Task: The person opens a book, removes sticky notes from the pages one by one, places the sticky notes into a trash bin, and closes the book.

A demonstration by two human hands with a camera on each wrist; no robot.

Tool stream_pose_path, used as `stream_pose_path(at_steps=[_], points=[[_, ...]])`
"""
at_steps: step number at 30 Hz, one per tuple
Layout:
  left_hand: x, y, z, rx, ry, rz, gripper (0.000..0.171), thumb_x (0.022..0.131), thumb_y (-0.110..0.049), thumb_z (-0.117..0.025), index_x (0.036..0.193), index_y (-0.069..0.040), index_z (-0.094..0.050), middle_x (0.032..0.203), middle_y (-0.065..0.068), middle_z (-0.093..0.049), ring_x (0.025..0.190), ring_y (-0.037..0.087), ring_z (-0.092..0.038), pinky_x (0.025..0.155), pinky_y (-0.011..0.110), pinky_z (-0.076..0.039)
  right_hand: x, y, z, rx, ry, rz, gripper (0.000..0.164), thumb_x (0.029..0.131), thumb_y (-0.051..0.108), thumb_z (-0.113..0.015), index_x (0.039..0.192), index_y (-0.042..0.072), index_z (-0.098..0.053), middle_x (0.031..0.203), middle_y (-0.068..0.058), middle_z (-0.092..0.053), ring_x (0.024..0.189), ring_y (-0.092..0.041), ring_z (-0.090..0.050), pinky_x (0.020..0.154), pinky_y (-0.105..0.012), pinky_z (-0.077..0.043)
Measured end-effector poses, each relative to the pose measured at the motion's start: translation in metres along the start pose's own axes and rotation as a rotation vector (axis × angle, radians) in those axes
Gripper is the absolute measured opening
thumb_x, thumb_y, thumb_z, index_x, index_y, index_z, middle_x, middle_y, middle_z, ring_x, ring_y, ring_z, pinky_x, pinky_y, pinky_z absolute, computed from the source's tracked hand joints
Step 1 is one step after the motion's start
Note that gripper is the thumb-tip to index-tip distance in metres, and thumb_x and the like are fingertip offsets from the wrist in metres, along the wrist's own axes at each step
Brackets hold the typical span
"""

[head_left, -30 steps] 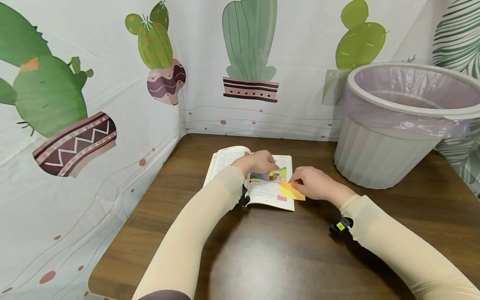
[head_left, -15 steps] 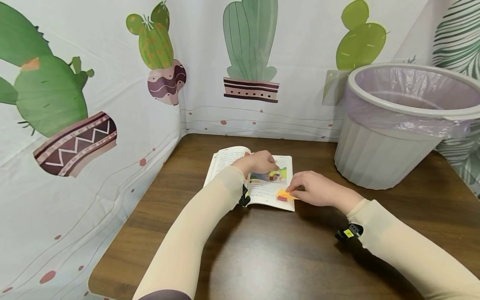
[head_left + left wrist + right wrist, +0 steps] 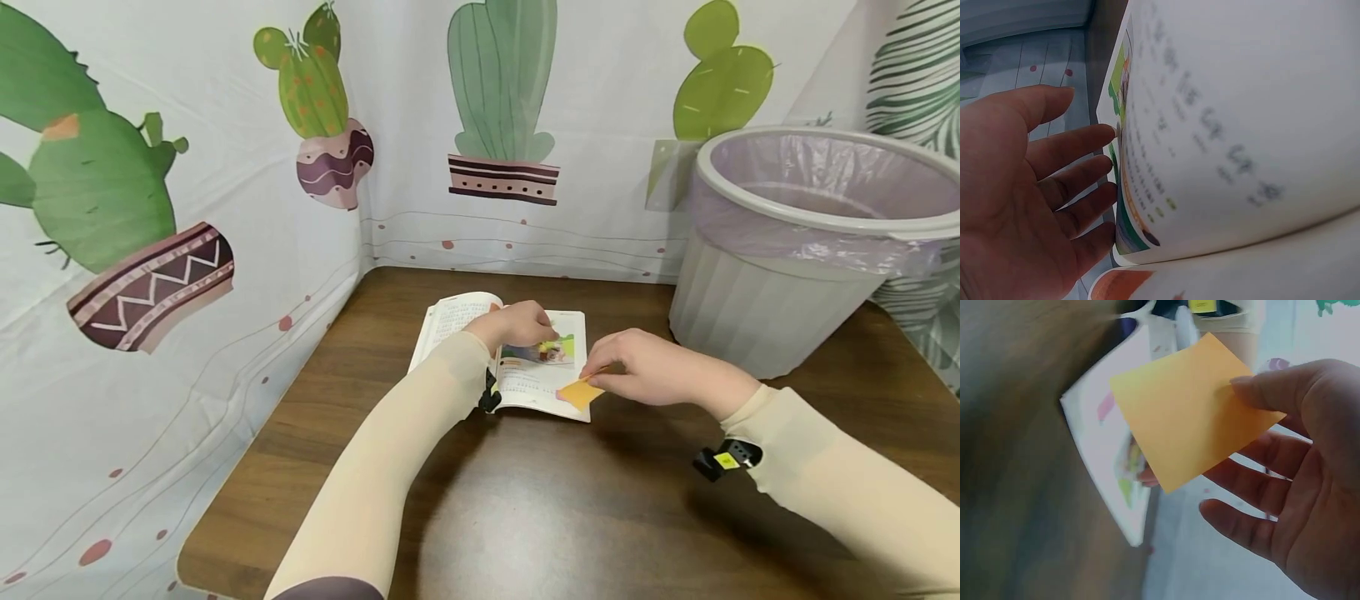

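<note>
An open printed book (image 3: 528, 385) with text and coloured pictures lies on the wooden table. My left hand (image 3: 517, 322) rests on its right-hand page; in the left wrist view, the fingertips of the left hand (image 3: 1035, 187) touch the page with the fingers extended. Between thumb and fingers my right hand (image 3: 660, 368) pinches an orange sticky note (image 3: 1179, 412). It holds the note by one edge, above the book's lower right corner. A pink patch (image 3: 1105, 406) shows on the page beyond the note. The left hand hides part of the picture.
To the right, a ribbed grey trash bin (image 3: 738, 308) with a purple liner stands on the brown table (image 3: 585, 508). Behind the table hangs a white cloth (image 3: 405, 125) printed with cacti. A black wrist camera (image 3: 726, 460) sits under the right wrist.
My right hand has lifted the orange sticky note away from the page and drawn back to the right, tilting the note. My left hand stays in place on the book.
</note>
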State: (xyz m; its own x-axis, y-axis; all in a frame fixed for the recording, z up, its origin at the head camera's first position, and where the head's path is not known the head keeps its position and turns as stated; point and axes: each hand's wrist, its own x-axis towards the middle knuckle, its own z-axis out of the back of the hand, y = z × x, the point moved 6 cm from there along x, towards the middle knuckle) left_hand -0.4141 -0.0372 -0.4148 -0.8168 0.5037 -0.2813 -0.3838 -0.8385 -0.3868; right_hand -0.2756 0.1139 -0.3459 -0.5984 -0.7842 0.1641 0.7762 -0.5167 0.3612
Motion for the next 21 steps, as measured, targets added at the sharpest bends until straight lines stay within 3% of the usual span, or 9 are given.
stream_pose_path(at_steps=[6,8,12,14,18,21], points=[[0.001,-0.002,0.000,-0.014,0.014,-0.056,0.038,0.104,-0.042,-0.051,0.102,-0.012,-0.074,0.097,0.003,-0.065,0.102,0.020,-0.060,0.099,0.041,-0.044,-0.004,0.024,0.045,-0.056,-0.010,0.067,0.022,0.092,0.003,-0.066,0.099,0.020,-0.079,0.098,0.012,-0.073,0.091,-0.003,-0.066,0.080,-0.032,-0.059],[0.001,-0.002,0.000,-0.018,0.012,-0.071,0.039,0.105,-0.041,-0.051,0.100,-0.010,-0.074,0.102,0.004,-0.065,0.102,0.021,-0.060,0.095,0.040,-0.045,-0.005,0.032,0.064,-0.090,-0.023,0.090,0.024,0.089,0.001,-0.066,0.096,0.021,-0.078,0.096,0.013,-0.072,0.089,-0.003,-0.065,0.078,-0.030,-0.057],[0.003,-0.001,-0.001,-0.037,0.009,-0.058,0.039,0.104,-0.042,-0.052,0.120,-0.013,-0.074,0.132,0.003,-0.067,0.119,0.020,-0.061,0.105,0.040,-0.048,-0.006,0.043,0.104,-0.180,-0.060,0.116,0.027,0.086,-0.002,-0.065,0.091,0.023,-0.075,0.092,0.016,-0.070,0.084,-0.001,-0.061,0.075,-0.028,-0.054],[0.004,0.001,-0.002,-0.042,0.008,-0.051,0.039,0.104,-0.043,-0.053,0.123,-0.016,-0.074,0.135,0.002,-0.066,0.121,0.019,-0.060,0.106,0.040,-0.047,-0.006,0.046,0.124,-0.226,-0.076,0.114,0.029,0.086,-0.003,-0.064,0.090,0.024,-0.073,0.090,0.016,-0.069,0.081,0.000,-0.058,0.073,-0.027,-0.053],[0.005,0.003,-0.003,-0.042,0.004,-0.053,0.035,0.104,-0.043,-0.053,0.113,-0.018,-0.075,0.124,0.001,-0.067,0.113,0.018,-0.059,0.099,0.039,-0.046,-0.005,0.042,0.168,-0.331,-0.105,0.001,0.026,0.087,0.000,-0.065,0.091,0.024,-0.074,0.092,0.010,-0.073,0.079,-0.004,-0.059,0.071,-0.029,-0.052],[0.005,0.003,-0.003,-0.042,0.001,-0.054,0.035,0.103,-0.043,-0.053,0.114,-0.018,-0.075,0.125,0.001,-0.068,0.113,0.018,-0.059,0.101,0.039,-0.047,-0.003,0.030,0.203,-0.416,-0.132,-0.133,0.023,0.090,0.004,-0.062,0.092,0.023,-0.075,0.092,0.004,-0.074,0.074,-0.008,-0.056,0.067,-0.028,-0.047]])
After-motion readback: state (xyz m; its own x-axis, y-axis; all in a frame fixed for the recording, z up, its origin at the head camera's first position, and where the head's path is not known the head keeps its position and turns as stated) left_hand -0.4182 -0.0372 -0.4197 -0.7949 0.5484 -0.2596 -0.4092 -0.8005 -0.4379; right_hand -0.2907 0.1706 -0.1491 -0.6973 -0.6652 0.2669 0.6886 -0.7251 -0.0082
